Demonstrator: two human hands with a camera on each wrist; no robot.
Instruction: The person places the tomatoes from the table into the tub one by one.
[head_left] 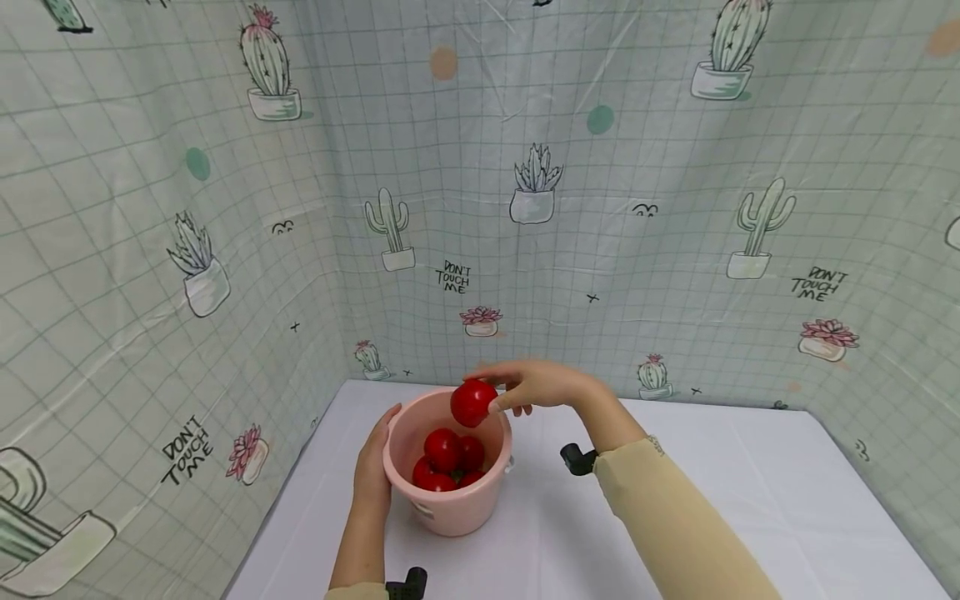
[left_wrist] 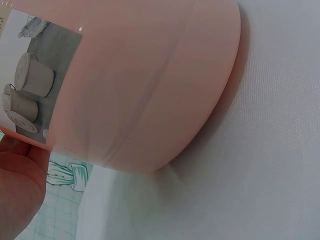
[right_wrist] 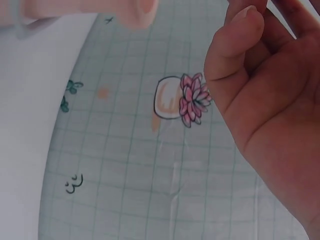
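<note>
A pink bucket (head_left: pixel 450 517) stands on the white table with several red tomatoes (head_left: pixel 442 450) inside. My left hand (head_left: pixel 372 462) rests against the bucket's outer left side, its fingers lying along the wall up to the rim. In the left wrist view, part of this hand (left_wrist: pixel 20 190) shows beside the bucket's printed label (left_wrist: pixel 37 75). Over the bucket's far right rim, my right hand (head_left: pixel 536 385) pinches one tomato (head_left: pixel 474 403) between thumb and fingers. The right wrist view shows the bent thumb and palm, but not the tomato.
White cloth covers the table (head_left: pixel 720 492). Behind and to the left hangs a grid-patterned curtain (head_left: pixel 600 250) printed with cacti, close to the table's edges. A pale bucket handle joint (head_left: pixel 510 463) sticks out at the right of the rim.
</note>
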